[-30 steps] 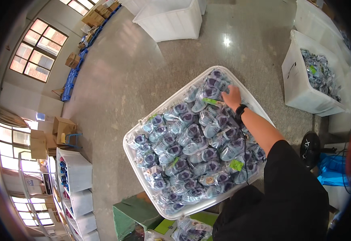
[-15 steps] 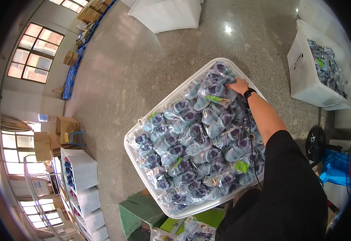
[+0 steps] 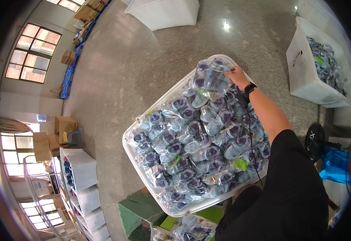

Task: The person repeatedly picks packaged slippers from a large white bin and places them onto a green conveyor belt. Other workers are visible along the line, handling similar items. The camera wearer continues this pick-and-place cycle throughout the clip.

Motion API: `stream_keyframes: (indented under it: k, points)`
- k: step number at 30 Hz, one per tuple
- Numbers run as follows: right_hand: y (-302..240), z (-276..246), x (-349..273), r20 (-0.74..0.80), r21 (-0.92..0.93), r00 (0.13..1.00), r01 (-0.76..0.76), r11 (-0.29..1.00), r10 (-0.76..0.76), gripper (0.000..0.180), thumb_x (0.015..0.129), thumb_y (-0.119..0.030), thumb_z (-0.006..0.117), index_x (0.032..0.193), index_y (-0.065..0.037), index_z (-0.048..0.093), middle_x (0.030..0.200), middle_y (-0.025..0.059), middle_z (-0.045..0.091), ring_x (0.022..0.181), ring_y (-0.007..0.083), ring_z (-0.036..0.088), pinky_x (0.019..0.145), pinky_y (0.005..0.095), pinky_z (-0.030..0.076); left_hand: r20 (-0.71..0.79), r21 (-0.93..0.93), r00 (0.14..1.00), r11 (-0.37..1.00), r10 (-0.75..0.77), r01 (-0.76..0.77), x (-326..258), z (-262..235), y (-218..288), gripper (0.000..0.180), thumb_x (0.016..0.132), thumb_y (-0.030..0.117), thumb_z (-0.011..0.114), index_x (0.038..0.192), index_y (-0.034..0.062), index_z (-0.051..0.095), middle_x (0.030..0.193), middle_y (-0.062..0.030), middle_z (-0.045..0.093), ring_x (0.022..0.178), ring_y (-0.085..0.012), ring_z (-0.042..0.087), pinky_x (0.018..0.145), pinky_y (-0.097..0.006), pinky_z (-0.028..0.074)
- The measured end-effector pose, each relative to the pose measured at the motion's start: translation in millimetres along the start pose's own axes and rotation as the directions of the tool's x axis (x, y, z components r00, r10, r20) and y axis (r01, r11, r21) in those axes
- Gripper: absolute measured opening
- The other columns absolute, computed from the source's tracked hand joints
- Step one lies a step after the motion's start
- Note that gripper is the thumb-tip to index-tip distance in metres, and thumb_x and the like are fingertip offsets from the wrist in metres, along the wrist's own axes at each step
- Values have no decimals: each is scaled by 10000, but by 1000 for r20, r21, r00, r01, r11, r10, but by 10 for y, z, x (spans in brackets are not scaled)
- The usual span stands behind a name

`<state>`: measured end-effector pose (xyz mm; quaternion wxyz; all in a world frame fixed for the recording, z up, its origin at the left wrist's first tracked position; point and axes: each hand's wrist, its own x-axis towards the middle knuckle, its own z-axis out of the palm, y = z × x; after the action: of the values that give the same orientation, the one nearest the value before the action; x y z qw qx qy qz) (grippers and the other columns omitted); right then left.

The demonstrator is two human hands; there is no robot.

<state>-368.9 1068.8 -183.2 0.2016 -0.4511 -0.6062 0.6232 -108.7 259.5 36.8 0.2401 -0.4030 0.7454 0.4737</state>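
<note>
At the far end of a large white bin point(image 3: 207, 206), my right hand point(image 3: 237, 78) grips the edge of a clear bag holding a pair of pale blue shoes point(image 3: 211, 78) with dark purple linings. The bag is tilted up above the others, its lower part close to the pile. Beneath it, the bin is filled with many similar bagged pairs of shoes point(image 3: 194, 132), some with bright green tags or slips. A black watch point(image 3: 249, 90) is on my right wrist, and a thin dark cable runs down over the pile. My left hand is out of view.
Another white bin point(image 3: 298, 76) with bagged items stands at the right, and a white bin point(image 3: 163, 14) is at the top. A green box-like object point(image 3: 139, 215) and more bagged shoes point(image 3: 195, 229) sit at the near side. White bins point(image 3: 83, 168) line the left.
My right hand has taken hold of a bagged pair of shoes and raised it from the pile, tilting it upright. The hand has moved slightly up.
</note>
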Motion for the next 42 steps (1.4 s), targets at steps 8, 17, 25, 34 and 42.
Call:
stream_keyframes:
  k: [8, 17, 25, 34, 42]
  points:
    - [291, 119, 64, -292, -234, 956, -96, 967, 24, 625, 836, -400, 768, 1220, 33, 531, 1153, 179, 597, 1043, 258, 597, 883, 395, 496, 31, -10, 989, 990, 144, -144, -173, 317, 399, 310, 1009, 113, 517, 1295, -5, 519, 1153, -152, 581, 977, -266, 555, 800, -356, 478]
    - [-246, 716, -1120, 446, -169, 787, 541, 824, -425, 249, 946, -261, 644, 1034, -28, 662, 932, 74, 701, 875, 170, 672, 780, 314, 528, 273, -172, 891, 930, 363, -326, -284, 858, 1385, 814, 778, 52, 530, 1544, -36, 271, 1442, -164, 478, 1280, -251, 511, 1085, -343, 394]
    - [-487, 1646, -3345, 970, 22, -244, 191, 981, 26, 495, 967, -465, 628, 1162, -12, 666, 1019, 79, 703, 921, 153, 644, 809, 314, 516, 602, -6, 725, 910, 335, -415, -234, 1226, 1927, 857, 740, 9, 579, 1534, -77, 269, 1507, -188, 414, 1353, -237, 446, 1133, -337, 335]
    - [-436, 1791, -3312, 970, -114, -169, 303, 946, 172, 450, 947, -458, 652, 985, -12, 697, 821, 42, 665, 759, 142, 584, 686, 334, 474, 331, -142, 847, 909, 416, -391, -103, 1123, 1603, 604, 923, 37, 589, 1485, -52, 387, 1337, -165, 587, 1175, -219, 582, 994, -340, 462]
    - [-302, 1551, -1824, 652, 96, 756, -168, 981, 66, 372, 944, -393, 683, 914, -22, 676, 796, 24, 657, 655, 110, 644, 543, 265, 489, 132, -228, 964, 954, 230, -196, 15, 553, 805, 435, 967, 89, 564, 1376, -37, 491, 1187, -145, 636, 983, -189, 638, 787, -305, 535]
